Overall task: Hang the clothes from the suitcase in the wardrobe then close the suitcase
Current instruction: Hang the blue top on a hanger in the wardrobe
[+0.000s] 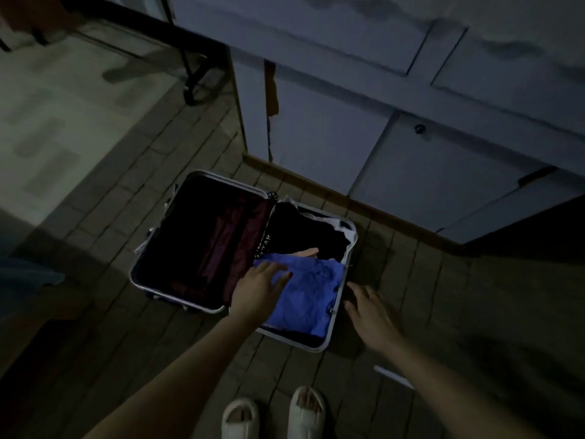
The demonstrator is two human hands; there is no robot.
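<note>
— What's the room like?
— Dim, with a tiled floor [411, 280] and an open suitcase [345, 236] lying flat on it.
— Where are the clothes?
— A folded blue garment [311, 293] lies in the suitcase's right half, directly under the left hand [262, 286], whose spread fingers rest flat on it, holding nothing. Beyond those fingers lies a black garment [304, 231] with white lettering.
— The other hand?
— The right hand [370, 308] hovers open over the floor, just outside the suitcase's rim, fingers loosely spread.
— And further out?
— To the left hand's left, the dark lined lid half. Past the suitcase, pale wardrobe doors [332, 137]. Near the wrists, two feet in white slippers [305, 413].
</note>
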